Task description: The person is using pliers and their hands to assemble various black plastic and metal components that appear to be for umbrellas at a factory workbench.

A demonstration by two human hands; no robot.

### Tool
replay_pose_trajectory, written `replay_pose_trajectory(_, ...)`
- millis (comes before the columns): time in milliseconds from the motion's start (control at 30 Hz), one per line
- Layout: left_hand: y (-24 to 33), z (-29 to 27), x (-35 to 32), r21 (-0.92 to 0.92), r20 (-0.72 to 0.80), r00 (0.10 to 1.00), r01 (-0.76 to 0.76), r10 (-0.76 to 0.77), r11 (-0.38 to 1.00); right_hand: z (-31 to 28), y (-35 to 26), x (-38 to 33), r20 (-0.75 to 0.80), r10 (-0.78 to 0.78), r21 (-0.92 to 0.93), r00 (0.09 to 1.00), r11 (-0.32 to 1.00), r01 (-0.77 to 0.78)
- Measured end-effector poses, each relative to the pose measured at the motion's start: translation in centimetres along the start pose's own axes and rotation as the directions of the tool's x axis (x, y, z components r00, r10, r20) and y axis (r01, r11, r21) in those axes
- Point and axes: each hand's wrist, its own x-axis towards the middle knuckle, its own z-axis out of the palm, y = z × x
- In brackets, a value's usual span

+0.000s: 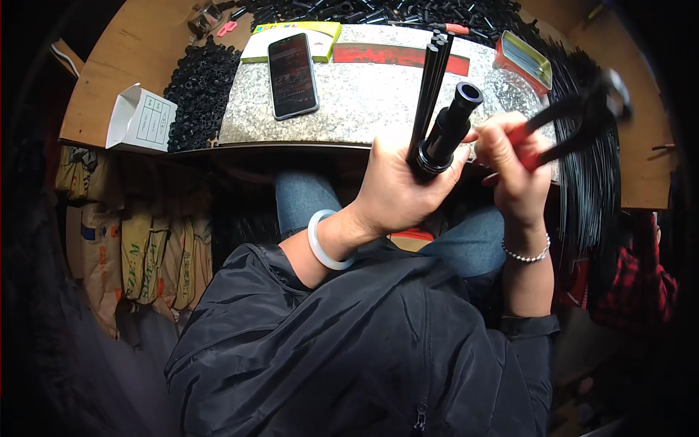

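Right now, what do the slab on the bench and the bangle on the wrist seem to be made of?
The slab looks like polished granite: grey speckled grain, smooth face. The bangle beside the left hand looks like pale jade or glass: milky white, glossy; which one I cannot tell.

Curved wooden workbench [138, 65], speckled grey stone slab [364, 95] on it, heap of small black plastic tubes [200, 91] beside the slab, folded white paper box [142, 118] at the left edge, black smartphone [293, 74] on the slab
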Motion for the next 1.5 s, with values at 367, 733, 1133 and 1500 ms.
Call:
replay_pose_trajectory(367, 0.3, -1.2, -1.1, -0.072, 0.05, 0.998, 0.036, -0.033, 0.997, 1.0, 1.5, 0.5, 0.166, -0.67, -0.452, 0.723, 0.6, 0.66)
replay_pose_trajectory(733, -0.7, -1.2, -0.7, -0.109, 0.002, 0.997, -0.076, 0.077, 0.991, 4.4, 1.5, -1.3, 0.007, -0.672, -0.3, 0.741, 0.705, 0.642)
replay_pose_trajectory(1133, -1.3, -1.4, -0.6, -0.132, -0.001, 0.992, -0.123, 0.124, 0.984, 5.0, 1.8, -1.1, 0.006, -0.675, -0.306, 0.738, 0.701, 0.644)
replay_pose_trajectory(1500, -0.8, -1.9, -0.3, -0.157, -0.009, 0.998, -0.062, 0.062, 0.986, 4.7, 0.1, -0.2, 0.028, -0.346, -0.026, 0.938, 0.938, 0.347)
